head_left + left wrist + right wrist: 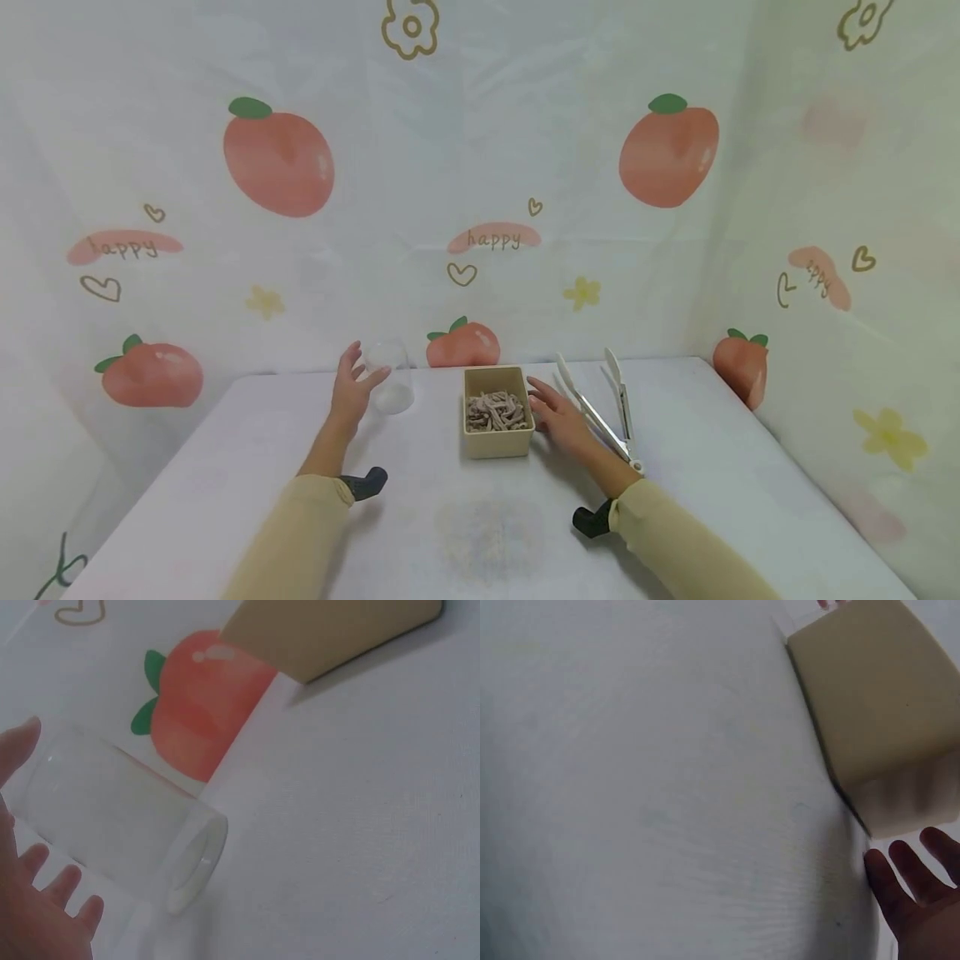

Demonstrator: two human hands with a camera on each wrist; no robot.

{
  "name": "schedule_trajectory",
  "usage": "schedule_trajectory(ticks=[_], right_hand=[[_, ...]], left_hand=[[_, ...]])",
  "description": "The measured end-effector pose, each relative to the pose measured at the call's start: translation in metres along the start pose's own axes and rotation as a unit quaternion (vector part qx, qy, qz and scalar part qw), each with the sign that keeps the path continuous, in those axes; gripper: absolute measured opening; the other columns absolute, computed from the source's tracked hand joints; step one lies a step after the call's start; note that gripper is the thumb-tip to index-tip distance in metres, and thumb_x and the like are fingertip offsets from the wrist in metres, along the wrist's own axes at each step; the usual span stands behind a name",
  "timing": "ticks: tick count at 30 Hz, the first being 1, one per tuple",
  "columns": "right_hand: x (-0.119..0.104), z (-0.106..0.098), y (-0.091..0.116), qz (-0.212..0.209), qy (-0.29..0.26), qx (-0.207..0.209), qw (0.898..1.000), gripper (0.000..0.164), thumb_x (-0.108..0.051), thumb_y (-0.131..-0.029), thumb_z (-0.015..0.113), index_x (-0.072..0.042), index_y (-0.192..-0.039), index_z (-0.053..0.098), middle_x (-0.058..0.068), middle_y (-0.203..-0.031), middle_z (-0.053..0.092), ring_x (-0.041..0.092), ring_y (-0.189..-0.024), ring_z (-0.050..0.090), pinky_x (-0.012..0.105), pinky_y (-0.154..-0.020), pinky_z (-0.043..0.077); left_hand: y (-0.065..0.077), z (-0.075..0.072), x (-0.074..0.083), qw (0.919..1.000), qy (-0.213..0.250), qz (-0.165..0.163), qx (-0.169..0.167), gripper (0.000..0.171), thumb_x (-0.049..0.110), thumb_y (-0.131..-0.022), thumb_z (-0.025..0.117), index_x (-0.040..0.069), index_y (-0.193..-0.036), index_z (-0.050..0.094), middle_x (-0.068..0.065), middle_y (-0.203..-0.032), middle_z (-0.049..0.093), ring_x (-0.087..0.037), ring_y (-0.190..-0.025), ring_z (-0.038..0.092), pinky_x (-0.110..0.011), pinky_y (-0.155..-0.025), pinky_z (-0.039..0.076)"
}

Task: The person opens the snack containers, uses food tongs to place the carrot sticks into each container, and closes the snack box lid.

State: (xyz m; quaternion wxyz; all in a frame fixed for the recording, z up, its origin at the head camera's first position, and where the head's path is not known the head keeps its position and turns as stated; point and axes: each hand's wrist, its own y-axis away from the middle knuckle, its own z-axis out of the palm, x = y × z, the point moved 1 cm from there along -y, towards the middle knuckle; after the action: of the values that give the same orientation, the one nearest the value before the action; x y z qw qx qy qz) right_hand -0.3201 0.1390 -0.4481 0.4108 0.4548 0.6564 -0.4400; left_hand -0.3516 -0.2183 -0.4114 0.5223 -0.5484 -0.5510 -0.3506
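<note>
A clear glass (395, 392) stands upright near the back of the table, with my left hand (351, 396) just to its left. In the left wrist view the fingers are spread beside the glass (127, 817), and a gap shows between them and its side. A beige rectangular box (497, 445) in the middle holds a heap of greyish-brown strips (495, 412). My right hand (558, 417) is at the right side of the box, fingers extended. In the right wrist view the fingertips lie close to the box (877, 697); whether they touch it I cannot tell.
Metal tongs with white tips (622, 433) lie spread apart right of the box, partly behind my right hand and forearm. A white cloth covers the table (420, 542). Behind it hangs a patterned curtain (465, 150) with printed peaches, close to the back edge.
</note>
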Motion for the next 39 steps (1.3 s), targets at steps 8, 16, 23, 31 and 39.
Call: schedule_trajectory(ticks=[8, 16, 23, 31, 39], right_hand=[[-0.031, 0.001, 0.015, -0.021, 0.039, -0.014, 0.999, 0.045, -0.007, -0.101, 0.049, 0.006, -0.143, 0.04, 0.033, -0.135, 0.048, 0.043, -0.117, 0.054, 0.047, -0.089, 0.049], [-0.004, 0.001, 0.006, -0.016, 0.061, 0.001, 0.998, 0.045, -0.017, -0.101, 0.052, -0.004, -0.144, 0.045, 0.024, -0.139, 0.05, 0.037, -0.127, 0.048, 0.052, -0.105, 0.034], [-0.005, -0.001, 0.005, 0.0, 0.077, -0.009, 0.997, 0.046, -0.022, -0.101, 0.054, -0.01, -0.144, 0.047, 0.02, -0.14, 0.05, 0.035, -0.131, 0.044, 0.052, -0.108, 0.03], [-0.01, -0.001, 0.001, 0.022, 0.104, -0.019, 0.994, 0.046, -0.024, -0.1, 0.055, -0.011, -0.144, 0.048, 0.02, -0.138, 0.052, 0.035, -0.129, 0.046, 0.051, -0.105, 0.035], [-0.01, -0.002, 0.0, 0.035, 0.096, -0.022, 0.995, 0.046, -0.021, -0.1, 0.055, -0.01, -0.144, 0.048, 0.022, -0.137, 0.052, 0.036, -0.126, 0.049, 0.05, -0.099, 0.043]], left_hand=[[-0.002, 0.014, -0.008, 0.9998, 0.002, -0.018, 0.001, 0.094, 0.028, -0.09, 0.071, 0.017, -0.157, 0.005, -0.015, -0.161, 0.009, -0.038, -0.145, 0.013, -0.057, -0.112, 0.019], [-0.009, 0.023, -0.016, 0.9998, -0.009, -0.012, 0.009, 0.094, 0.025, -0.088, 0.074, 0.012, -0.156, 0.01, -0.014, -0.159, 0.018, -0.038, -0.145, 0.013, -0.053, -0.113, 0.019], [-0.008, 0.022, -0.014, 0.9986, -0.04, -0.021, 0.027, 0.092, 0.026, -0.087, 0.074, 0.007, -0.154, 0.014, -0.02, -0.156, 0.022, -0.04, -0.141, 0.024, -0.051, -0.111, 0.025], [-0.005, 0.017, -0.01, 0.9977, -0.051, -0.036, 0.027, 0.094, 0.03, -0.088, 0.074, 0.007, -0.155, 0.011, -0.022, -0.155, 0.023, -0.038, -0.139, 0.027, -0.051, -0.109, 0.029], [-0.002, 0.02, -0.006, 0.9973, -0.06, -0.041, 0.014, 0.093, 0.032, -0.088, 0.073, 0.009, -0.155, 0.012, -0.02, -0.155, 0.024, -0.038, -0.14, 0.028, -0.052, -0.109, 0.029]])
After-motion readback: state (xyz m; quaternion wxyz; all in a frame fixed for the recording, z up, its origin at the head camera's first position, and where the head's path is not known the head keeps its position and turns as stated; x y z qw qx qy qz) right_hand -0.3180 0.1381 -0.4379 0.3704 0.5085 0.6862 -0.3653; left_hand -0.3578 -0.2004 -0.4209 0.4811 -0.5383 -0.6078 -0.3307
